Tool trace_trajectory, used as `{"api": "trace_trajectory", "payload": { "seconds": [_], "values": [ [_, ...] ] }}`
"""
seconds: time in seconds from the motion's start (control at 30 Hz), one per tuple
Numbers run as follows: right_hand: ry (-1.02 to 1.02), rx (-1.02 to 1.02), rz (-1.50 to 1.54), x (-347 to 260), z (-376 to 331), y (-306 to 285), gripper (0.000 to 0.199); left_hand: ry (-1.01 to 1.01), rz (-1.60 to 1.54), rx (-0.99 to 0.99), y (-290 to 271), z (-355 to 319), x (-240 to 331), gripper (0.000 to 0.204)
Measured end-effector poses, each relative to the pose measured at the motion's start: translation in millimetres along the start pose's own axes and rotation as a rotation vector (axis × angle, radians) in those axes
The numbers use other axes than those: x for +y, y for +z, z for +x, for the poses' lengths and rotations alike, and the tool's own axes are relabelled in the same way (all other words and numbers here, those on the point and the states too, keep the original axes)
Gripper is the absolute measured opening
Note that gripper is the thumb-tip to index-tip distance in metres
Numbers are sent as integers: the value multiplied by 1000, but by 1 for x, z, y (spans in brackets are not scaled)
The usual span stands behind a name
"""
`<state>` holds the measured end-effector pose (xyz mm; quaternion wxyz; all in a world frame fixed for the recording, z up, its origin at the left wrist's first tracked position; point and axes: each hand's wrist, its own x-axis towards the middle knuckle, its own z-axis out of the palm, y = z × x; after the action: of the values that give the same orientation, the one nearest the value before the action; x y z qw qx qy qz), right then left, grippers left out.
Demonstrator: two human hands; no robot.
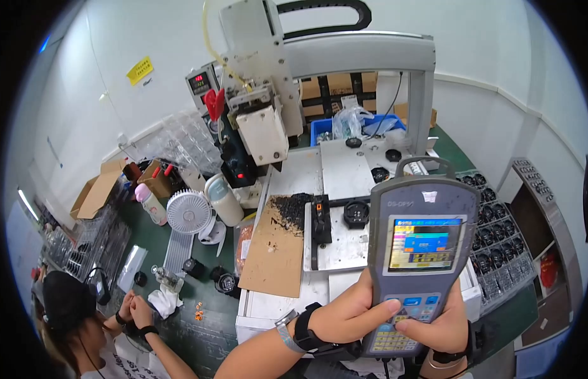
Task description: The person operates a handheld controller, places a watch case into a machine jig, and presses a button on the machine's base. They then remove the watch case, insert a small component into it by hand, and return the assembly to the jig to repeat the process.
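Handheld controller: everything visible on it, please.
The handheld controller has a grey casing, plastic by its look, with a carry handle on top. Its colour screen is lit, above blue, white and yellow keys. It is held up before the white machine, its top leaning right. The left hand and right hand grip its sides, thumbs over the keys; whether they press is unclear.

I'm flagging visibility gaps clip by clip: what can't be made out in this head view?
Head view:
- Most fingers of the left hand and right hand: hidden behind the handheld controller.
- Fine text on its screen: too small.
- Anything inside the co-worker's hands: covered by their fingers.
- The controller's cable: cut off by the lower edge.
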<state>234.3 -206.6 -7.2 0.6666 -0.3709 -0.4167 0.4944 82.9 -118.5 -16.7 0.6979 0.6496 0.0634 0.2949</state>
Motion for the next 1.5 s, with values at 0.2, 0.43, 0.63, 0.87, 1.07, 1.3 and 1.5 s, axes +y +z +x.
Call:
{"api": "trace_trajectory", "payload": {
  "seconds": [0.2,0.43,0.63,0.87,1.07,1.3,1.5],
  "values": [
    [42,82,20,-6,-4,4,88,-43,-88,-52,3,2,9,61],
    [37,106,-133,-7,-12,2,74,-77,-116,-113,-2,4,8,63],
    [-10,150,-98,2,-20,-2,67,276,133,-75,-5,6,5,62],
    [-270,193,-53,8,-6,7,67,332,126,-40,-4,9,4,61],
    [-26,86,-74,-1,-12,-9,65,295,84,-39,-5,8,4,60],
    [-15,82,-83,1,-14,-8,65,305,141,-23,-5,8,3,61],
    [-83,134,-124,2,-12,-1,64,285,123,-27,-6,8,6,61]
  ]
}}
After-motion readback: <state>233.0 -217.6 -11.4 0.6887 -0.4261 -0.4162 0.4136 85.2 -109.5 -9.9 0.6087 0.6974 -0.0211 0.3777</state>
